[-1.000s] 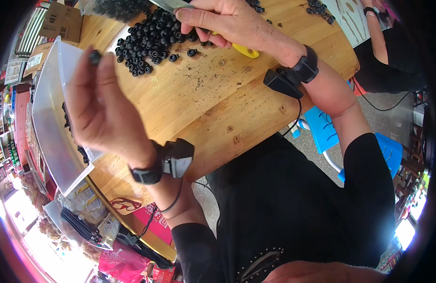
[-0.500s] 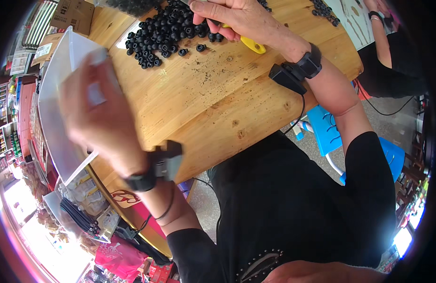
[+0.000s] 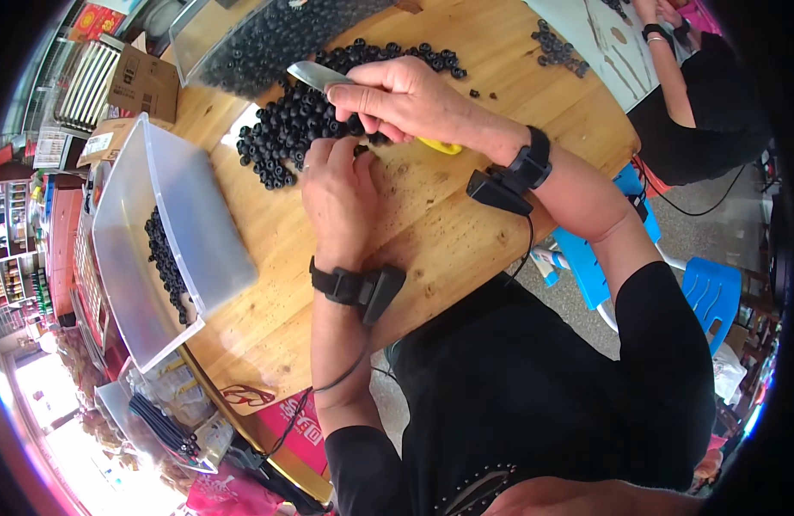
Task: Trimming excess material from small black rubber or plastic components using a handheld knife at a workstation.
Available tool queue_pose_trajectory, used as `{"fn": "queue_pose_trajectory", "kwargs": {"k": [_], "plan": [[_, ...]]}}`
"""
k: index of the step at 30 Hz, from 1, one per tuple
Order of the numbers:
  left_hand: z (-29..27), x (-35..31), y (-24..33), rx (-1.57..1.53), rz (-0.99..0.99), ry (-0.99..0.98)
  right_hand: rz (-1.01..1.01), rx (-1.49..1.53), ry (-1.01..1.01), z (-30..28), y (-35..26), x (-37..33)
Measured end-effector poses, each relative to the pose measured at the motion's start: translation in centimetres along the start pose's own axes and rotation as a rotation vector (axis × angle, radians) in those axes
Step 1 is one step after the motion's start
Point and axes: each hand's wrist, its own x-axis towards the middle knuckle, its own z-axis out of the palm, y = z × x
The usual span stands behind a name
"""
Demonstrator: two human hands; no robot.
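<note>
My right hand (image 3: 405, 101) is closed around a knife (image 3: 318, 76). Its short metal blade points left, and the yellow end of its handle shows below the palm. My left hand (image 3: 338, 202) rests low at the near edge of a heap of small black round parts (image 3: 285, 129), fingers bent and pointing away from me. Between its thumb and forefinger sits one small black part, partly hidden by the fingers. The heap lies on the wooden table (image 3: 431, 224), under and around the knife blade.
At the left a clear plastic bin (image 3: 216, 232) holds some black parts. Another clear bin (image 3: 268, 43), filled with them, stands at the far side. More parts (image 3: 558, 47) lie at the far right. Beyond sits another person (image 3: 672, 77). Cardboard boxes (image 3: 145, 83) stand at the left.
My left hand has come right from over the left bin to the edge of the heap. The view has shifted, showing more of both bins. My right hand keeps the knife.
</note>
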Motion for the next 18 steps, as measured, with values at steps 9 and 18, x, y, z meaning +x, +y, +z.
{"fn": "queue_pose_trajectory", "kwargs": {"k": [9,18], "plan": [[-2.8,0.3,-0.9,-1.511,-0.648,0.113,-0.013,-0.113,-0.018,0.1,0.0,0.0],[-2.3,0.1,-1.2,-1.791,-0.513,0.076,-0.137,-0.227,-0.061,0.7,0.7,-0.2]]}}
